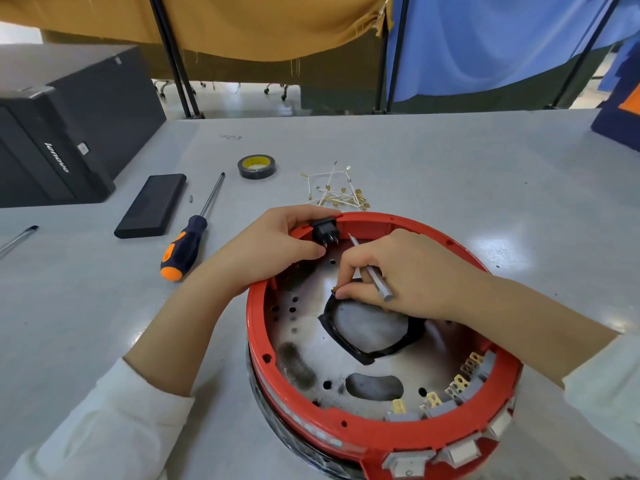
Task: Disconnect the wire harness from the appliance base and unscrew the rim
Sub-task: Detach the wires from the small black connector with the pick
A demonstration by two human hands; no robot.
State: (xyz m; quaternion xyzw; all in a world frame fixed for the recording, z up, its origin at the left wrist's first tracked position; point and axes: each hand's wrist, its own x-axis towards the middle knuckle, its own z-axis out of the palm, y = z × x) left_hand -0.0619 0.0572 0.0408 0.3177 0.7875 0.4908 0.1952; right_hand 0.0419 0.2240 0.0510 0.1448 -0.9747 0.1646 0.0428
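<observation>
- The appliance base [363, 341] sits upside down on the desk [450, 174], just in front of the person, with its red rim [332, 427] uppermost and the scorched metal plate showing inside.
- The left hand [277, 244] grips the far edge of the rim, its fingers [311, 216] curled round the black rocker switch [325, 231] set there. This hold looks right for the step: it steadies the switch while its bare terminals are worked on.
- The right hand [401, 271] holds a thin grey tool [372, 271] along the palm, tip pointing at the switch, while its thumb and forefinger pinch a small brass connector [335, 289] low over the plate.
- Whether a wire hangs from that connector I cannot tell.
- Judging by the pile of loose terminals and wires [341, 192] beyond the rim, most of the harness seems already off.
- To do this well, pull each connector straight along its blade rather than twisting, and pry with the tool tip only at the sleeve.
- Watch the grey switches [460, 393] along the near rim: their tabs look easy to bend.
- The orange-handled screwdriver [194, 233] lies to the left, within reach for the rim screws.
</observation>
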